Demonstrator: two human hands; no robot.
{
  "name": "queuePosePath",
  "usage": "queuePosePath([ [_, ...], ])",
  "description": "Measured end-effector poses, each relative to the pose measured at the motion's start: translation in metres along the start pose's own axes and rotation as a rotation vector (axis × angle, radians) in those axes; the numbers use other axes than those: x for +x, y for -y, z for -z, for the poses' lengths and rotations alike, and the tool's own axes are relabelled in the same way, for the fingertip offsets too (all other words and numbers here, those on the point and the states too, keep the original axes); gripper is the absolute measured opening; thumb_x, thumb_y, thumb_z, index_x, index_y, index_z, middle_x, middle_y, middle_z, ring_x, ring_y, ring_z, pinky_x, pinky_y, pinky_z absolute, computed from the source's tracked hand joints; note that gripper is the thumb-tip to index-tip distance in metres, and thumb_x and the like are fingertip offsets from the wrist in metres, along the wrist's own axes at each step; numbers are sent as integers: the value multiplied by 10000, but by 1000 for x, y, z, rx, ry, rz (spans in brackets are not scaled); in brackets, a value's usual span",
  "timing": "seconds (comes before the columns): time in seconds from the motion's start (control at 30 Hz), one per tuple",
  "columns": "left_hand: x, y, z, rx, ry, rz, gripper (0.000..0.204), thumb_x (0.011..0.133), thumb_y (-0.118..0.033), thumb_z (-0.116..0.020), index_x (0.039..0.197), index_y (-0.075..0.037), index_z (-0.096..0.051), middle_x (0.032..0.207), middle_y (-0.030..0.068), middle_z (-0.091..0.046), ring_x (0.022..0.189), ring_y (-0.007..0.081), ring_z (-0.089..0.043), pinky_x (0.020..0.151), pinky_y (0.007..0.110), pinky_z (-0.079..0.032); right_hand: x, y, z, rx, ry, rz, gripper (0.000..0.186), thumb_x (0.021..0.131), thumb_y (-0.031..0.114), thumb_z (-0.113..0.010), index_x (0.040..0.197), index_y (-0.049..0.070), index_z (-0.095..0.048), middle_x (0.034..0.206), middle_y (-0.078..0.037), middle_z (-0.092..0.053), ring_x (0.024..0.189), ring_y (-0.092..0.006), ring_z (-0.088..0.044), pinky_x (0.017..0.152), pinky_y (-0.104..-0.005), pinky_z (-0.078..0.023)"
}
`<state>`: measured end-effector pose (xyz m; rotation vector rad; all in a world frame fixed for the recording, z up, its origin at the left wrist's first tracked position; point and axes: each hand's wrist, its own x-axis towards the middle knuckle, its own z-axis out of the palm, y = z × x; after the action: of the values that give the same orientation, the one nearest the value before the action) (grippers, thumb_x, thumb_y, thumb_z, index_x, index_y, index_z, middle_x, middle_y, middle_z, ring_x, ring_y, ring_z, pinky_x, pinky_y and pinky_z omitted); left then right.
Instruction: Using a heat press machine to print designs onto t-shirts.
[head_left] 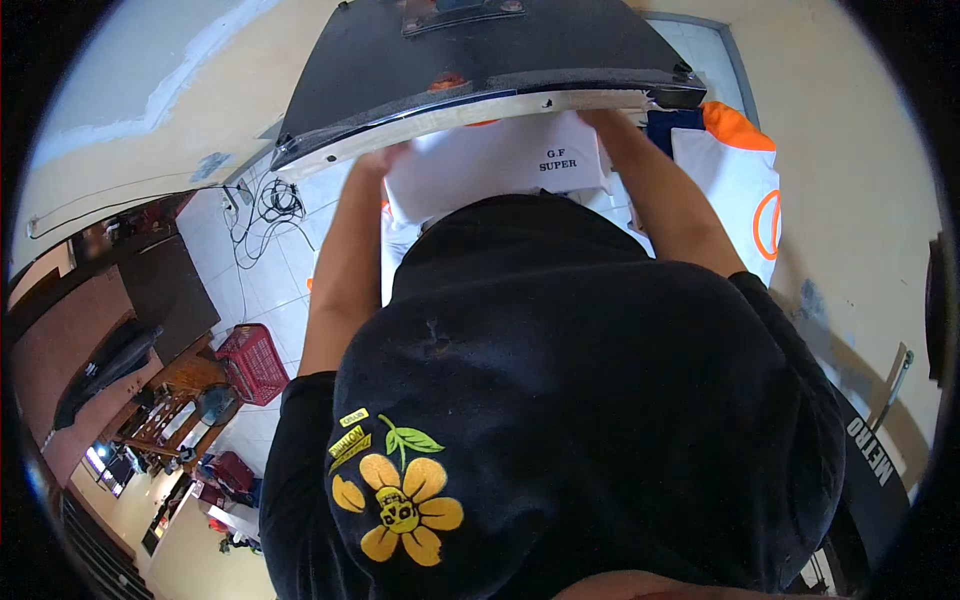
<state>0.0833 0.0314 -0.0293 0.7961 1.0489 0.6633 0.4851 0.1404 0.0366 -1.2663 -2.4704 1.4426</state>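
A white sack-like piece (490,165) with dark lettering lies in front of my body, its near part hidden by my black shirt. My left hand (385,158) is at its far left corner, and my right hand (603,120) is at its far right corner. Both hands reach under the pale lower edge of a large black case (500,55), which hides most of their fingers. Whether they grip the white piece or only touch it cannot be seen. Beside my right forearm is a white sack-like thing (725,175) with orange and navy parts.
The black case hangs low over both hands, with a metal handle plate on it. Left on the tiled floor are a tangle of black cable (280,200) and a red plastic basket (255,362). Wooden furniture (180,390) stands beyond. A wall (850,200) rises at the right.
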Motion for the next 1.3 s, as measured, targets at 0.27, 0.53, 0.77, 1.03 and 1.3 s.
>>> queuePosePath([
  [0.27, 18, -59, -100, -530, -175, -13, 518, 928, -406, -440, 1285, -31, -452, 1301, 151, -497, 1114, 272, -538, 990, 360, -381, -7, -87, -18, 738, -337, -16, 529, 903, 415, -493, 1272, 35, -476, 1220, -171, -549, 1130, -293, -527, 979, -447, -390],
  [0.53, -3, -44, -114, -245, 16, 228, 489, 958, -389, -354, 1360, -109, -371, 1316, 139, -490, 1150, 300, -517, 943, 407, -394, -55, -4, -23, 1306, 238, -229, 527, 950, 395, -396, 1357, 63, -365, 1289, -170, -499, 1105, -304, -544, 932, -415, -438],
  [0.77, -123, 16, 3, -197, -977, 148, 552, 918, -436, -391, 1388, -157, -310, 1384, 41, -431, 1214, 267, -452, 1008, 448, -292, -137, -96, -18, 1190, -843, -721, 478, 896, 371, -441, 1286, 95, -428, 1197, -103, -560, 1044, -242, -556, 937, -417, -386],
  [1.03, -131, 88, -67, -408, -374, 397, 509, 846, -334, -562, 1290, -122, -432, 1326, 16, -446, 1198, 244, -453, 959, 448, -356, -171, -96, -103, 1314, -623, -651, 522, 866, 500, -466, 1265, 163, -470, 1288, -42, -491, 1194, -230, -429, 1003, -506, -265],
  [1.3, -96, 85, -100, -242, -199, 277, 406, 893, -205, -525, 1247, -14, -469, 1195, 91, -526, 1158, 228, -476, 1001, 358, -361, -156, -56, -101, 1121, -540, -946, 772, 833, 656, -436, 1386, 132, -311, 1376, -159, -396, 1242, -330, -380, 974, -578, -288],
])
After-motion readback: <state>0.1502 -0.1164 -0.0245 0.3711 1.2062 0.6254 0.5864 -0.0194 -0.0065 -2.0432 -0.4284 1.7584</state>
